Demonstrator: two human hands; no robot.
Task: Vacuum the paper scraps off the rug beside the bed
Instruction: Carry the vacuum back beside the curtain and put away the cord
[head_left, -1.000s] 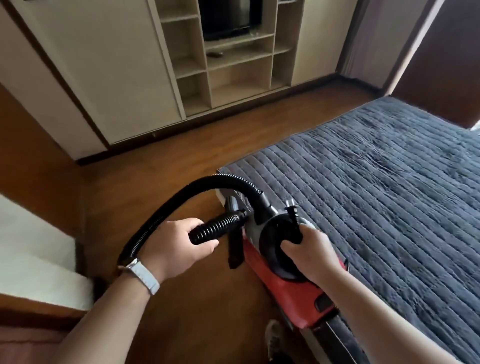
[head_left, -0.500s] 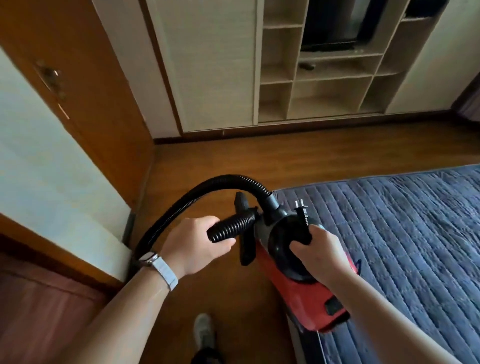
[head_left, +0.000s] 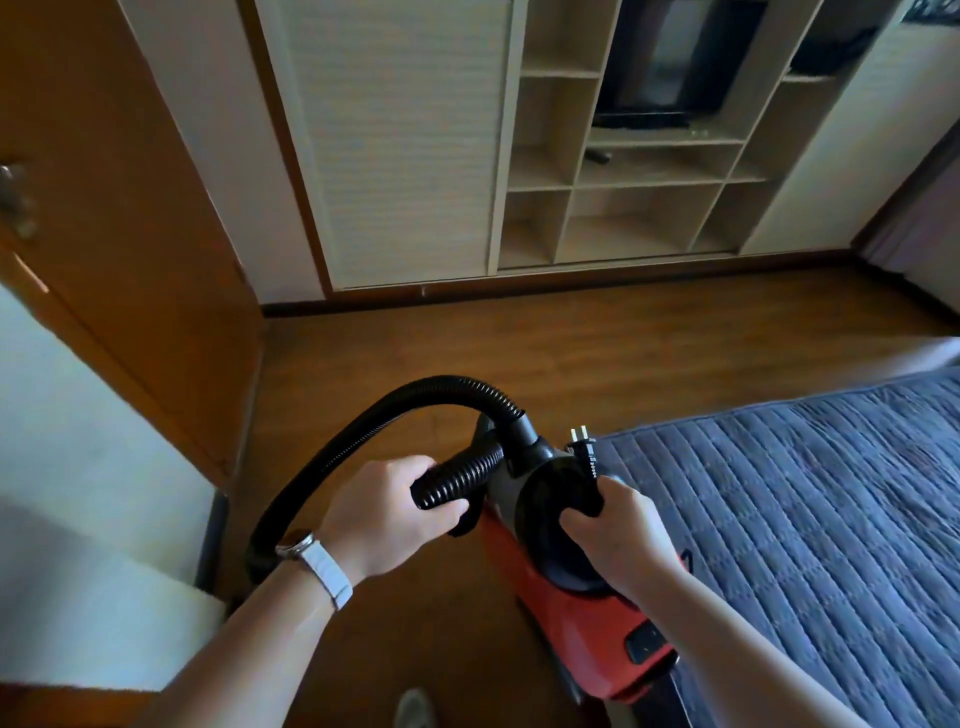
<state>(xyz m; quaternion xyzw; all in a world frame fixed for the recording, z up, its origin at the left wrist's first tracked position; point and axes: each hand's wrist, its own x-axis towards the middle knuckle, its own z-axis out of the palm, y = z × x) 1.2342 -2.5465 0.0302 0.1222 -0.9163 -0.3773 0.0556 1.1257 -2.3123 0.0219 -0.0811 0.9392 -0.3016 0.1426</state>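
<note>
Both hands carry the red vacuum (head_left: 571, 634) over the wooden floor (head_left: 597, 353), just beside the left edge of the bed (head_left: 805, 519). The left hand (head_left: 395, 512) is curled round the free end of its black hose (head_left: 457, 478); the right hand (head_left: 618, 535) grips the vacuum's black top.

Red vacuum (head_left: 582, 623) — black ribbed hose (head_left: 363, 415) — grey-blue quilted bedcover (head_left: 805, 509)

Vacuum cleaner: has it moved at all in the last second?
Yes, slightly leftward. On the vacuum cleaner, the hose joint was over the bed corner; now it is left of it, above the wooden floor.
</note>
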